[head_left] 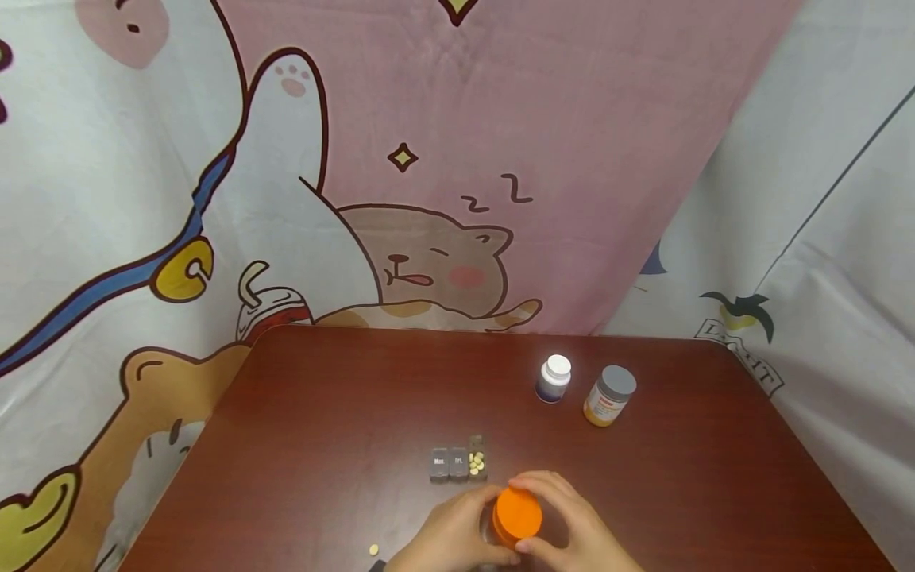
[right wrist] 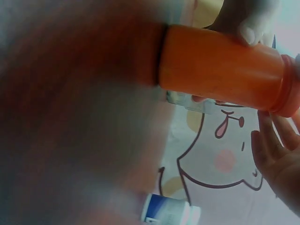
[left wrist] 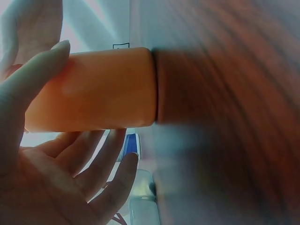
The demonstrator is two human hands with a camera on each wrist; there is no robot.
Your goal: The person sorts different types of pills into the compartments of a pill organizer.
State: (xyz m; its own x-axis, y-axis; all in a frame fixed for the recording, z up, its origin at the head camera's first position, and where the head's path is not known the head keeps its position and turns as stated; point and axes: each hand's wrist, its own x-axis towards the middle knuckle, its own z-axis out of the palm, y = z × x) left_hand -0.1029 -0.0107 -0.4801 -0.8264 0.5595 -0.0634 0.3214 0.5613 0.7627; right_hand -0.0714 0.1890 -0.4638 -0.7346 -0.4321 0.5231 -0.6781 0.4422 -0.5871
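Note:
An orange pill bottle (left wrist: 103, 91) stands upright on the table in front of me, with its round orange cap (head_left: 518, 512) on top. My left hand (head_left: 457, 531) holds the bottle's body between thumb and fingers. Around the cap, the thumb and fingers of my right hand (head_left: 572, 524) grip from the other side. Just beyond the hands lies a small clear pill organizer (head_left: 448, 465), two of its lids down and marked Mon. and Fri. Its right compartment has the lid up and contains several pale yellow tablets (head_left: 476, 463).
One loose yellow tablet (head_left: 374, 549) lies on the brown table (head_left: 322, 413), left of my left hand. Farther back on the right stand a white-capped bottle (head_left: 554, 378) with a dark blue lower part and a grey-lidded jar (head_left: 610, 396). A printed cloth (head_left: 572, 119) hangs behind the table.

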